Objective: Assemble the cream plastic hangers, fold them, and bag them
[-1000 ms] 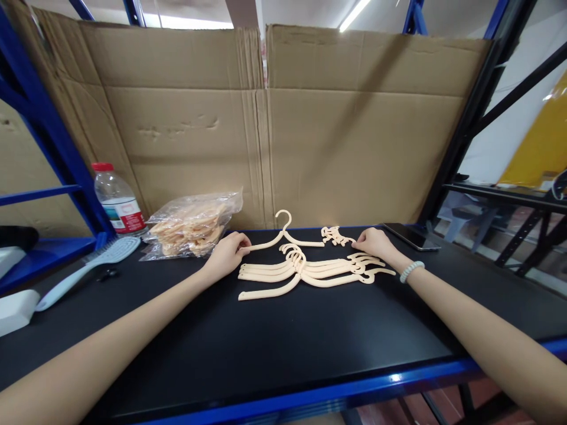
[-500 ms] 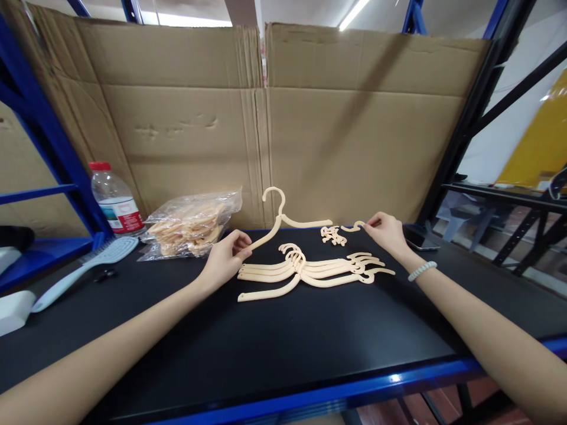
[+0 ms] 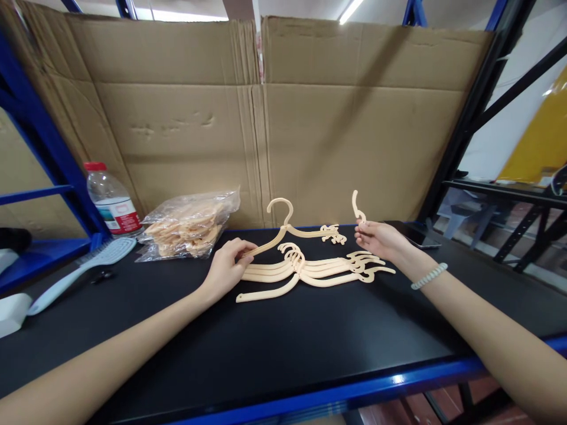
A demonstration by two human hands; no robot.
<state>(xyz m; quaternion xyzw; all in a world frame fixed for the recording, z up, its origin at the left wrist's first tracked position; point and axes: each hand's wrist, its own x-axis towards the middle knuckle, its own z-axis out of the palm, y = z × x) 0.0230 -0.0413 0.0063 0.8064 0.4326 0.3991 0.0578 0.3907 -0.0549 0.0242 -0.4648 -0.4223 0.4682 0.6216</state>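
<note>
You are pinching the left arm tip of a cream plastic hanger [image 3: 283,227] in your left hand [image 3: 228,265], fingers closed together on it. The hanger is tilting up off the black table [image 3: 266,348] near its middle, hook pointing towards the far cardboard wall [image 3: 266,118]. Its right arm is reaching to a little heap of cream hook pieces [image 3: 335,235].

Your right hand [image 3: 381,239], with a pale bead bracelet [image 3: 429,276] on the wrist, is gripping one small curved hook piece [image 3: 357,208] between fingertips, holding it upright above the table, to the right of the hanger and apart from it.

A stack of matching hangers [image 3: 310,270] is lying flat just on the near side of both hands, between them.

To the left, a clear plastic bag of cream parts [image 3: 190,227] is sitting against the cardboard. Farther left, a water bottle [image 3: 110,200] with a red cap is standing, and a pale blue hairbrush [image 3: 84,265] is lying nearer you. A dark phone [image 3: 416,236] is lying just beyond your right hand.
</note>
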